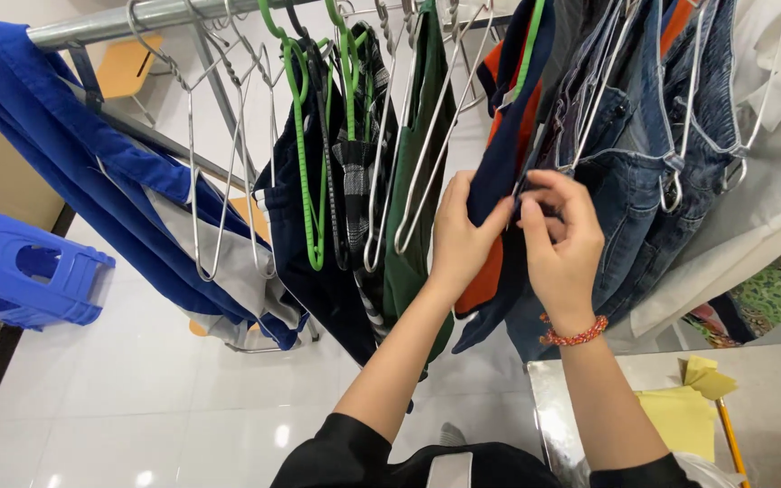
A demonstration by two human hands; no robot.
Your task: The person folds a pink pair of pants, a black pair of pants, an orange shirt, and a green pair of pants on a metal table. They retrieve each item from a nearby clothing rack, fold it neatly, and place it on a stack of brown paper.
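two hands were up at the clothes rail [92,25] in the head view. the left hand [461,237] had its fingers clamped on the edge of a navy and orange garment [497,158] that hung from the rail, between a dark green garment [413,226] and blue jeans [630,181]. the right hand [560,242], with a red bead bracelet [574,335] on the wrist, pinched the same garment with fingertips together. empty wire hangers [228,145] hung further left, and a blue plastic stool [24,269] lay at the far left.

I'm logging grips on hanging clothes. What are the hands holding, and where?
Both the left hand and right hand pinch the navy and orange garment at its dark edge, below the rail.
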